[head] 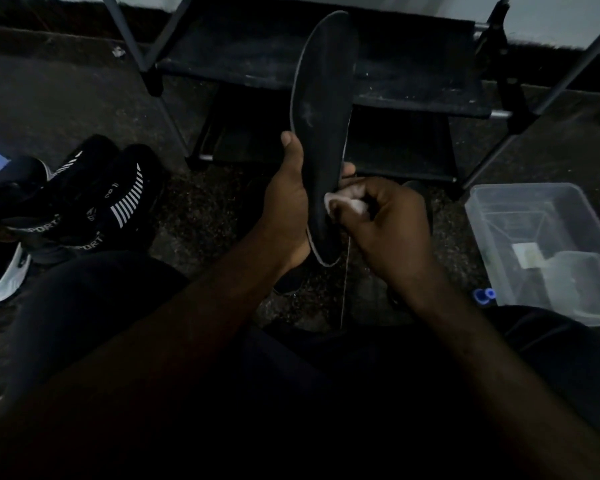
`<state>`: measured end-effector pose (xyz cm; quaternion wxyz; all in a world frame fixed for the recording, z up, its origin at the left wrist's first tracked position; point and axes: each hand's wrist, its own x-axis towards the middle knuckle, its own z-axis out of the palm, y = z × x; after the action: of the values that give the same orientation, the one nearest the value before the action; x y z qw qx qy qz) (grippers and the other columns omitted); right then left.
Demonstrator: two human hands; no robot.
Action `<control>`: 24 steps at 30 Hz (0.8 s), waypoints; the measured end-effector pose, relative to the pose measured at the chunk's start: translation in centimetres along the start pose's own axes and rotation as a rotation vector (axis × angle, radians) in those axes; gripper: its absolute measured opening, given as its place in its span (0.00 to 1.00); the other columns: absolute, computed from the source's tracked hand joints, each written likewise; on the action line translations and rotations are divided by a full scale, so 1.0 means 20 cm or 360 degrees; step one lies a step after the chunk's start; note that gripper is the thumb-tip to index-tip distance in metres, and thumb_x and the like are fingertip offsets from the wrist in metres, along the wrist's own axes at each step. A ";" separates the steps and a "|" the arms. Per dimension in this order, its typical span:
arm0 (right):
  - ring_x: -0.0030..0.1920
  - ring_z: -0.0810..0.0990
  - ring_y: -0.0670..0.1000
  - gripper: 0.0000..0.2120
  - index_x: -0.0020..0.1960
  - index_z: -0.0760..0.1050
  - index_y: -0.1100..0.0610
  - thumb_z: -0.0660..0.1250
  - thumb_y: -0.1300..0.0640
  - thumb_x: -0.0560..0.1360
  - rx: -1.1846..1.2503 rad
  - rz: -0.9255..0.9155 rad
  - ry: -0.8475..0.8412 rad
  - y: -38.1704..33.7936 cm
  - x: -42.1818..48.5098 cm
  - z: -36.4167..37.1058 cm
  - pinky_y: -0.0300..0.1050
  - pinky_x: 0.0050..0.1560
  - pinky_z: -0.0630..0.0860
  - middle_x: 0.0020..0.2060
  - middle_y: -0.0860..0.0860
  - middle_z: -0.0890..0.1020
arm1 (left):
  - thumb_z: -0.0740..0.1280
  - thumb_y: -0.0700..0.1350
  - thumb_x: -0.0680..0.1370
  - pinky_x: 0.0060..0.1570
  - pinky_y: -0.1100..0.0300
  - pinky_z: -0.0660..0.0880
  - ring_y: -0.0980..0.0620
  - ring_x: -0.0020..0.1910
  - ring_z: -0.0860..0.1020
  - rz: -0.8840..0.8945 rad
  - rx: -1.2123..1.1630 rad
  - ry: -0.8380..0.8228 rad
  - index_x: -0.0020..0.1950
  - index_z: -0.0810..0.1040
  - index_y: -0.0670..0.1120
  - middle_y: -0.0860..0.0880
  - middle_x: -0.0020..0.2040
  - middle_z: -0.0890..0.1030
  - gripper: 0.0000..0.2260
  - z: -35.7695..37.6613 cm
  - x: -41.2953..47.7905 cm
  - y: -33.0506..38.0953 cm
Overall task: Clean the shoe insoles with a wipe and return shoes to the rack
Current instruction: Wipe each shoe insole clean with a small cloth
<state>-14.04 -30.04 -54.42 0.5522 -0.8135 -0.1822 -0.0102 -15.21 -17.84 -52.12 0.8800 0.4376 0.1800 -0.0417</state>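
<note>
Insole [323,133] stands nearly upright in front of the rack [239,53], its toe end up over the rack's upper shelf and its heel end down toward the person's lap. The left hand [288,202] has its grip clamped on the lower half, with the thumb along the near edge and the fingers wrapped behind. The right hand [388,230], in front of the rack's lower shelf, keeps its grip bunched on a white wipe [340,202] that is pressed against the insole's dark face close to the heel half. The long axis runs from the wiping hand up toward the rack, so most of the face lies above the wipe, and the next stroke probably wants to travel that way. Pale marks midway up may be dust, though the light is too dim to be sure. Black shoes [94,202] lie on the floor left of the rack, still off it
</note>
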 end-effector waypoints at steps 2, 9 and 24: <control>0.45 0.84 0.40 0.03 0.42 0.82 0.57 0.72 0.62 0.75 0.0045 0.0053 -0.0039 0.01 0.01 -0.01 0.43 0.47 0.81 0.43 0.44 0.85 | 0.45 0.65 0.80 0.37 0.54 0.81 0.46 0.38 0.83 0.0009 -0.0027 -0.0006 0.64 0.72 0.31 0.37 0.47 0.76 0.38 0.01 0.01 0.00; 0.42 0.83 0.43 0.01 0.44 0.82 0.53 0.72 0.58 0.74 -0.0028 -0.0031 -0.0103 0.01 -0.03 0.03 0.45 0.44 0.81 0.40 0.45 0.84 | 0.44 0.66 0.80 0.44 0.50 0.81 0.44 0.41 0.82 -0.0024 0.0038 -0.0078 0.51 0.77 0.36 0.40 0.42 0.81 0.36 -0.04 0.01 -0.02; 0.45 0.83 0.45 0.06 0.51 0.80 0.59 0.68 0.66 0.76 0.0471 0.0188 0.0151 -0.01 0.01 -0.06 0.40 0.47 0.80 0.43 0.48 0.84 | 0.47 0.64 0.82 0.62 0.43 0.74 0.37 0.55 0.79 0.0116 0.0015 -0.0082 0.53 0.79 0.38 0.34 0.52 0.80 0.33 -0.05 0.05 -0.05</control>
<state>-13.63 -31.01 -53.69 0.6736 -0.7312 -0.1073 0.0108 -14.79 -17.47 -53.75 0.8833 0.4466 0.1410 -0.0218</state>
